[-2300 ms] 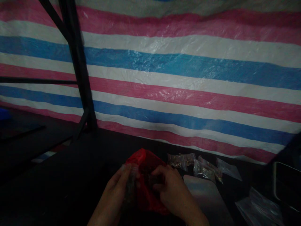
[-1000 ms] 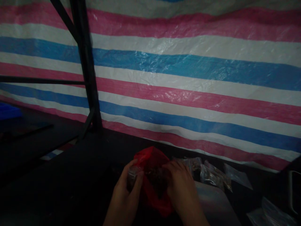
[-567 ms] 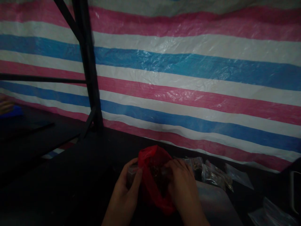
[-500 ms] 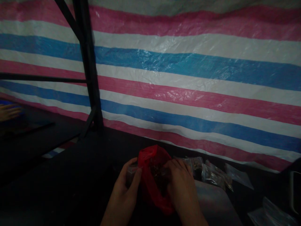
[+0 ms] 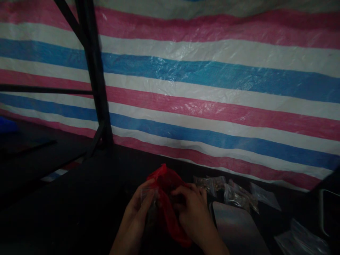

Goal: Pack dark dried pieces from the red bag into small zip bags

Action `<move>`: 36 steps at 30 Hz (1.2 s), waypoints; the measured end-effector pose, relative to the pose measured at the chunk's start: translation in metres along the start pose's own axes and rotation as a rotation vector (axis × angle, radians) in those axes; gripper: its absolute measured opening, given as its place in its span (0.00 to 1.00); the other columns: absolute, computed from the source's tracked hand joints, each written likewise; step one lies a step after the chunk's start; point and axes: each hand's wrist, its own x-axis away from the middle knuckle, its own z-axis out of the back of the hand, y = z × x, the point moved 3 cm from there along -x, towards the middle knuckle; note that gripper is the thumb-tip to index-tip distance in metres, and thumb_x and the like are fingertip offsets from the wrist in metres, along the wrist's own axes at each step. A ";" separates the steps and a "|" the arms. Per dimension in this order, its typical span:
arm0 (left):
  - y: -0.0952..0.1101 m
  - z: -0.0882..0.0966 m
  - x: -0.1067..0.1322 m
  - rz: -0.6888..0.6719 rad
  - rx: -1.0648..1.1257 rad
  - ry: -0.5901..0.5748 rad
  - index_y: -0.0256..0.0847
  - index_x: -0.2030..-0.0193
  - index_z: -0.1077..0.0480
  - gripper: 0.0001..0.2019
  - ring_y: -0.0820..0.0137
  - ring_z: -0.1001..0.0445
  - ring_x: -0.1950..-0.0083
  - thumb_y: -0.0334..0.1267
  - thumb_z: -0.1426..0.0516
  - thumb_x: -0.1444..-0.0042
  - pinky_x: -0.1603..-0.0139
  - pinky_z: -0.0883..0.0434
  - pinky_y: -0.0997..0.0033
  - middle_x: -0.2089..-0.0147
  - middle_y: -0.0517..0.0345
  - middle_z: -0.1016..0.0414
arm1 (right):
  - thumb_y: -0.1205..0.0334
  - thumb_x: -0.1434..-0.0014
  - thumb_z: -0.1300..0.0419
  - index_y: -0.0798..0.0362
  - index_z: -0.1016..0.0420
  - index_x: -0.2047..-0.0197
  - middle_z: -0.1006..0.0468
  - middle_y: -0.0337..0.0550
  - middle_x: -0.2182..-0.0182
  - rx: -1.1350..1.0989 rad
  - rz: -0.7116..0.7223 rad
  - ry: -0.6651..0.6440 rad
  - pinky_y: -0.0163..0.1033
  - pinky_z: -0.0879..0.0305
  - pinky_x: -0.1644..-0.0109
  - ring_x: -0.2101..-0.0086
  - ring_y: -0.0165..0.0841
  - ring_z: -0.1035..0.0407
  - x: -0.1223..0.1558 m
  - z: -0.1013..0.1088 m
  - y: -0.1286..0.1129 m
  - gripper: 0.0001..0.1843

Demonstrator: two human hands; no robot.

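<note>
A red plastic bag [image 5: 172, 225] stands with its mouth up at the bottom middle of the head view, its inside dark. My left hand [image 5: 138, 209] is closed on a small clear plastic bag [image 5: 152, 198], held against the red bag's left side. At the red bag's mouth, my right hand [image 5: 191, 205] has its fingers bent together and reaching inward. What those fingertips hold, if anything, is too dark to make out.
Several filled clear zip bags [image 5: 236, 196] lie behind and to the right. A grey metallic flat object [image 5: 236, 223] is beside my right hand, with more clear bags [image 5: 300, 237] further right. Striped sheeting [image 5: 212, 85] hangs behind; a dark post [image 5: 97, 81] stands left.
Both hands and the red bag have shifted slightly left in view. My right hand's fingers have moved left across the bag's mouth. Another person's hand at the far left is out of sight.
</note>
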 end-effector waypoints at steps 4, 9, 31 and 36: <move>-0.002 0.003 -0.003 -0.152 -0.176 -0.047 0.47 0.38 0.27 0.32 0.60 0.16 0.47 0.58 0.32 0.45 0.50 0.19 0.68 0.46 0.55 0.15 | 0.75 0.47 0.38 0.42 0.13 0.55 0.16 0.45 0.53 -0.096 -0.013 0.012 0.54 0.33 0.42 0.49 0.48 0.25 -0.003 0.007 0.012 0.22; -0.012 0.004 -0.005 -0.268 -0.416 -0.076 0.48 0.39 0.25 0.28 0.54 0.20 0.38 0.53 0.33 0.45 0.36 0.23 0.55 0.38 0.50 0.18 | 0.73 0.45 0.38 0.45 0.15 0.52 0.15 0.43 0.51 -0.278 0.009 0.019 0.50 0.32 0.40 0.47 0.45 0.24 -0.005 0.024 0.007 0.21; -0.010 -0.014 -0.006 -0.329 -0.419 -0.111 0.45 0.48 0.22 0.20 0.54 0.17 0.45 0.44 0.35 0.49 0.38 0.23 0.53 0.44 0.48 0.16 | 0.80 0.46 0.38 0.42 0.15 0.54 0.14 0.40 0.51 -0.026 0.228 0.091 0.55 0.41 0.39 0.47 0.45 0.25 -0.002 0.038 -0.046 0.25; -0.007 -0.013 -0.005 -0.368 -0.475 -0.141 0.47 0.44 0.23 0.21 0.53 0.19 0.42 0.48 0.38 0.44 0.38 0.25 0.49 0.41 0.47 0.18 | 0.78 0.47 0.35 0.42 0.14 0.55 0.15 0.41 0.52 -0.100 0.148 0.139 0.54 0.39 0.39 0.47 0.46 0.25 -0.003 0.039 -0.040 0.23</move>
